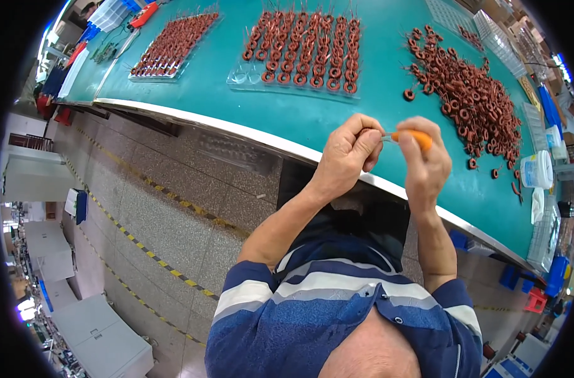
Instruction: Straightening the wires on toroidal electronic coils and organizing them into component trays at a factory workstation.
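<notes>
My left hand (345, 154) is closed at the table's near edge, pinching a small reddish-brown wire-wound ring coil (364, 131) that the fingers mostly cover. Beside it on the right, my right hand (427, 165) grips an orange-handled hand tool (418, 137). The tool's metal end reaches left to the coil and the left fingertips; its exact kind is hard to make out. Ahead of my hands, a clear plastic tray (243, 77) carries rows of similar coils, with some bare pockets at its near left corner. A large loose heap of coils (479, 104) lies to the right.
A second filled tray (151, 78) sits farther left on the green tabletop (205, 104). At the right edge stand a white tub (537, 170) and clear plastic trays (544, 236). A red-and-black tool (144, 14) lies at the far left. Grey cabinets (104, 340) stand behind on the left.
</notes>
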### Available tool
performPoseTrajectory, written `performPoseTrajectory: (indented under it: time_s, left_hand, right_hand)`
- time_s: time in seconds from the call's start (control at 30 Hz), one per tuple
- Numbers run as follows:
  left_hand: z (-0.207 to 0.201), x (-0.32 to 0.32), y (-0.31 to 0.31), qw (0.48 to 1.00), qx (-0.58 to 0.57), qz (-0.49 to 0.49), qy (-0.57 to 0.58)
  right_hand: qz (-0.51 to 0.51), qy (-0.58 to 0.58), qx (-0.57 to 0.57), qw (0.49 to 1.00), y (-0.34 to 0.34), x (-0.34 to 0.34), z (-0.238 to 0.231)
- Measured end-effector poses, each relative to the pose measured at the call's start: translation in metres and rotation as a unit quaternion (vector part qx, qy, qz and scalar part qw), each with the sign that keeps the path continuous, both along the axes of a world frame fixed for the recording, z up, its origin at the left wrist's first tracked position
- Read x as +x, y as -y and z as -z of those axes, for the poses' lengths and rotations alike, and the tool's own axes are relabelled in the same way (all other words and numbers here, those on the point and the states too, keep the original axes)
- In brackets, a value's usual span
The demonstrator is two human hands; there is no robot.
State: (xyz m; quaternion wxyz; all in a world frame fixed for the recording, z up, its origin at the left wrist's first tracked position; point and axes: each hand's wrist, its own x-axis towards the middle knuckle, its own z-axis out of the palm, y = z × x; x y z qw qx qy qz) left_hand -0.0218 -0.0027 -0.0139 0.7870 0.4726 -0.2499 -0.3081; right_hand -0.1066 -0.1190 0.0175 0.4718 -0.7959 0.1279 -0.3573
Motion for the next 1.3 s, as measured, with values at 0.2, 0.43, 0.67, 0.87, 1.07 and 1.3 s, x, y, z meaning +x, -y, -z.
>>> performPoseTrajectory:
  time_s: [0.2, 0.43, 0.67, 0.87, 1.07, 1.3]
  left_hand:
    - [-0.004, 0.002, -0.007, 0.997, -0.021, 0.057, 0.047]
    - [-0.004, 0.003, -0.013, 0.996, 0.014, 0.036, 0.085]
    - [-0.003, -0.003, -0.005, 0.995, 0.036, 0.057, 0.068]
    - [-0.007, 0.000, -0.005, 0.996, 0.016, 0.023, 0.090]
    - [-0.004, 0.003, -0.006, 0.995, 0.016, 0.029, 0.094]
    - [-0.012, 0.000, -0.012, 0.997, -0.016, 0.055, 0.060]
  right_hand:
    - [-0.100, -0.014, 0.225, 0.969, 0.020, 0.009, 0.010]
    - [-0.131, -0.046, 0.257, 0.956, 0.025, -0.013, 0.032]
    - [-0.117, -0.028, 0.211, 0.970, 0.021, -0.010, 0.032]
    - [0.031, 0.027, -0.188, 0.981, 0.006, -0.018, 0.019]
    - [-0.035, 0.008, 0.016, 0.999, 0.004, -0.013, 0.012]
    - [-0.149, 0.016, 0.368, 0.918, 0.014, -0.010, 0.011]
